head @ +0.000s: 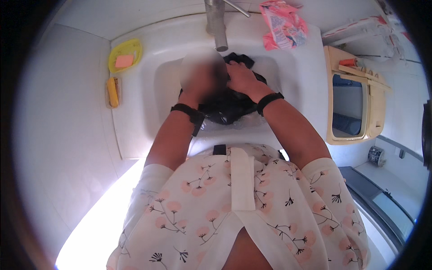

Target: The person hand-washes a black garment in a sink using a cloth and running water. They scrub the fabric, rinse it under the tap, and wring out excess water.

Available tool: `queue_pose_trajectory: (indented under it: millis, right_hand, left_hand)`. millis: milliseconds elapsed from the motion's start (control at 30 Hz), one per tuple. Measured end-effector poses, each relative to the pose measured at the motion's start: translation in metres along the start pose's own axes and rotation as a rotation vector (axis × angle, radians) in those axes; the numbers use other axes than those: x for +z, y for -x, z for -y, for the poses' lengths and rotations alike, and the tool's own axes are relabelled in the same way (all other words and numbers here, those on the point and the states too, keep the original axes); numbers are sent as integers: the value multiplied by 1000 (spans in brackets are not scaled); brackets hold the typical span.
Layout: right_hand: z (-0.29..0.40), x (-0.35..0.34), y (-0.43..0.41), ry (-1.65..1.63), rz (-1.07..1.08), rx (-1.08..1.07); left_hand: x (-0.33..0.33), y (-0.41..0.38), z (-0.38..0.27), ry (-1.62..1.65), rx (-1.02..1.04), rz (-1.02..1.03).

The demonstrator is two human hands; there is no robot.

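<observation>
A black wet cloth lies bunched in the white sink basin, with some water around its lower edge. My right hand rests on its upper right part, fingers curled into the fabric. To the left, my left hand is at the cloth too, but a round blur covers most of it, so its fingers and any hold are hidden. Both wrists wear black bands. Above the basin hangs a metal faucet, its spout close over the upper end of the cloth.
On the sink's left rim sit a yellow soap dish with a pink soap bar and a tray holding a yellow-backed brush. A crumpled pink plastic packet lies at the back right. Beyond the right edge stands a beige plastic-framed unit.
</observation>
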State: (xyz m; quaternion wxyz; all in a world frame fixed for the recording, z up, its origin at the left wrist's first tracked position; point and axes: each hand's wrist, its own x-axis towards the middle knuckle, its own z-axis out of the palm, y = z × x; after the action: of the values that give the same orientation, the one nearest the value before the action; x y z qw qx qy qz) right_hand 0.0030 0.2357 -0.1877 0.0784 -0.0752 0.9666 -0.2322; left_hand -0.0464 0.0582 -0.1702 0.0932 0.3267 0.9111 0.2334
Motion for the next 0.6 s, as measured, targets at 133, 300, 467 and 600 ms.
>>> queue_pose_trajectory:
  millis: [133, 300, 467, 600]
  right_hand:
    - [31, -31, 32, -142, -102, -117]
    - [60, -71, 78, -436, -37, -327]
    - [40, -90, 94, -265, -51, 30]
    - [31, -33, 73, 13, 21, 195]
  left_hand:
    - [-59, 19, -26, 336, 11, 189]
    - [-76, 61, 22, 420, -55, 369]
    - [-80, 77, 52, 909, -449, 260]
    - [-27, 53, 26, -53, -212, 93]
